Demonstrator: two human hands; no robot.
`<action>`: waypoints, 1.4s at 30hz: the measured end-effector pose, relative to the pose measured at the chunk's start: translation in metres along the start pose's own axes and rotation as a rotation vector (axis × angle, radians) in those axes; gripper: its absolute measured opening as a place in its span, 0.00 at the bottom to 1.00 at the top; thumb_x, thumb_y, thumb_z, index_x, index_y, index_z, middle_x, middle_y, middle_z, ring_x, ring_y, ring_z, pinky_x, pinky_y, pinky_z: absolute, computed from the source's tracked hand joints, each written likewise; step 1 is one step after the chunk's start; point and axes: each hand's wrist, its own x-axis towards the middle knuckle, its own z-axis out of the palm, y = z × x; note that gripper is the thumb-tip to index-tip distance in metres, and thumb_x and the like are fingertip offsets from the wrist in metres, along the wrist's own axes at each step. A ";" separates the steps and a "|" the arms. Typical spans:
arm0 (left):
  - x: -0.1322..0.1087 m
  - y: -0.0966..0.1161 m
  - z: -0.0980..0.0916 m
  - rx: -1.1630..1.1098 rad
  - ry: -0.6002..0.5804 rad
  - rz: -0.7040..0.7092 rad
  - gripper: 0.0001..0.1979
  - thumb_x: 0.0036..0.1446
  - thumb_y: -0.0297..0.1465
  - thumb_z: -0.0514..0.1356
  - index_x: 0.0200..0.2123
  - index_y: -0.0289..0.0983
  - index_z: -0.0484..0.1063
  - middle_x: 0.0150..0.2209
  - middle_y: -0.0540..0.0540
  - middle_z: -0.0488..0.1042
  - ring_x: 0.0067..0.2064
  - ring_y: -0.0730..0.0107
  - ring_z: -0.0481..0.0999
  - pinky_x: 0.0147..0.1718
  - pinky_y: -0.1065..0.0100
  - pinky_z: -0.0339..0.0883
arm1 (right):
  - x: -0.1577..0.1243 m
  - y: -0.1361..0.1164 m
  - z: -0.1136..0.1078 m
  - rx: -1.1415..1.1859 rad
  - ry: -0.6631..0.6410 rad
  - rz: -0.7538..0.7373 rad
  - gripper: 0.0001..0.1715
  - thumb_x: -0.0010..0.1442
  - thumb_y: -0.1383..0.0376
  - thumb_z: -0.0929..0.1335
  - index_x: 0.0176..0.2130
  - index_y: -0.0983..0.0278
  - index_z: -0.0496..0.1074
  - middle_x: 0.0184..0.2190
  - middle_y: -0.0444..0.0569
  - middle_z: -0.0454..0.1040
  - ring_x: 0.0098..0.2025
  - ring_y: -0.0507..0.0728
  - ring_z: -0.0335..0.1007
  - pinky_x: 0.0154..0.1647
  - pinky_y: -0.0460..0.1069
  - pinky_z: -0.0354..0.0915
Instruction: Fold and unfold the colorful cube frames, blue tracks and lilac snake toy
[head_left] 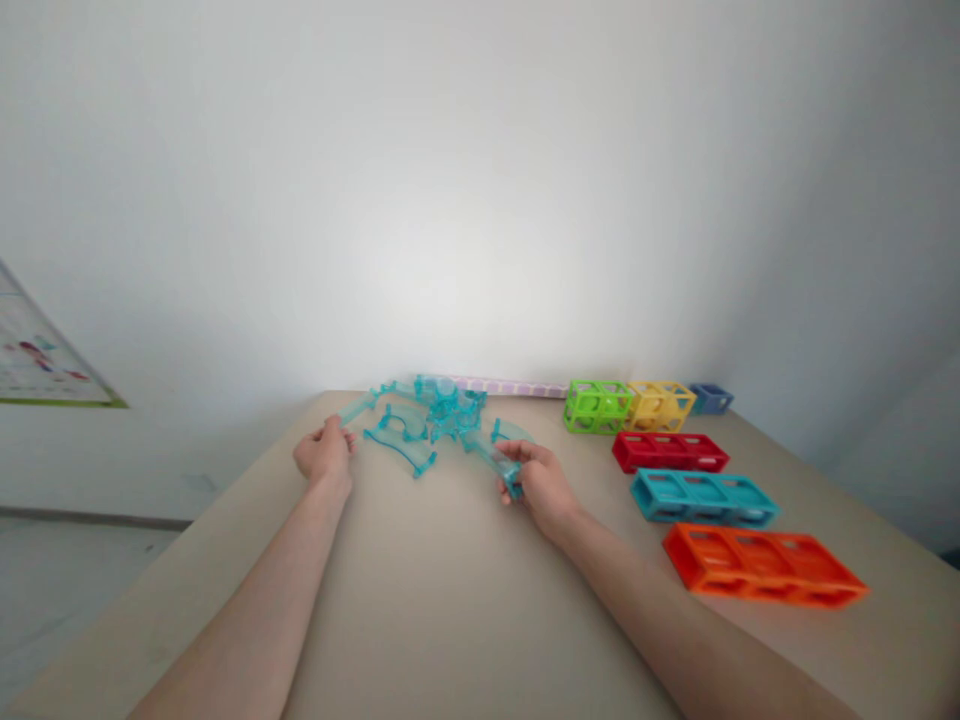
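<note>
My left hand point(325, 450) is closed on the near end of a translucent teal track piece point(360, 405) at the left of the table. To the right, the fingers of my right hand point(538, 482) pinch the end of another translucent teal track piece point(484, 448), which slants away toward the middle. Between my hands lies a loose heap of teal plastic pieces point(454, 405), overlapping so that single ones are hard to make out. A curved teal piece point(401, 448) rests flat in front of the heap.
On the right of the table point(420, 600) stand block frames: orange point(761, 565), blue point(705, 497), red point(670, 452), green point(596, 407), yellow point(660, 405) and dark blue point(710, 398). A patterned purple-white strip point(517, 387) lies along the wall point(480, 200). A poster point(49, 350) hangs at left.
</note>
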 end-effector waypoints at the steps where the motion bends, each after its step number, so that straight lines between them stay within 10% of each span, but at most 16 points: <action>1: -0.002 0.002 0.000 -0.054 0.000 -0.024 0.09 0.50 0.36 0.55 0.25 0.36 0.62 0.22 0.49 0.69 0.20 0.72 0.70 0.20 0.70 0.67 | -0.001 -0.002 0.001 0.073 -0.030 0.013 0.22 0.35 0.72 0.61 0.35 0.65 0.70 0.33 0.50 0.74 0.18 0.51 0.65 0.15 0.47 0.62; 18: -0.018 0.027 -0.007 -0.592 -0.204 -0.241 0.12 0.54 0.41 0.51 0.26 0.39 0.58 0.14 0.61 0.47 0.12 0.80 0.48 0.11 0.76 0.43 | -0.003 -0.024 -0.009 0.507 -0.112 -0.040 0.19 0.40 0.66 0.64 0.36 0.65 0.71 0.22 0.43 0.68 0.13 0.45 0.46 0.09 0.42 0.42; 29: -0.024 0.031 -0.014 -0.893 -0.748 -0.364 0.15 0.55 0.35 0.50 0.36 0.29 0.70 0.17 0.55 0.58 0.16 0.79 0.56 0.12 0.76 0.54 | 0.013 -0.005 -0.016 0.230 0.436 -0.223 0.19 0.37 0.70 0.62 0.34 0.62 0.66 0.26 0.40 0.68 0.15 0.46 0.59 0.14 0.43 0.55; 38: -0.062 0.035 -0.022 -0.758 -1.277 -0.514 0.21 0.51 0.36 0.55 0.43 0.26 0.73 0.20 0.49 0.65 0.25 0.69 0.67 0.28 0.63 0.71 | 0.004 -0.004 -0.004 0.056 0.264 -0.159 0.15 0.36 0.70 0.62 0.29 0.64 0.68 0.22 0.42 0.69 0.15 0.50 0.63 0.16 0.46 0.61; 42: -0.091 0.029 -0.025 -0.541 -1.659 -0.398 0.22 0.46 0.37 0.61 0.42 0.28 0.76 0.20 0.45 0.71 0.31 0.58 0.73 0.38 0.53 0.68 | 0.001 -0.010 -0.012 0.031 0.378 -0.211 0.22 0.37 0.70 0.61 0.37 0.62 0.67 0.25 0.43 0.69 0.20 0.51 0.65 0.18 0.45 0.59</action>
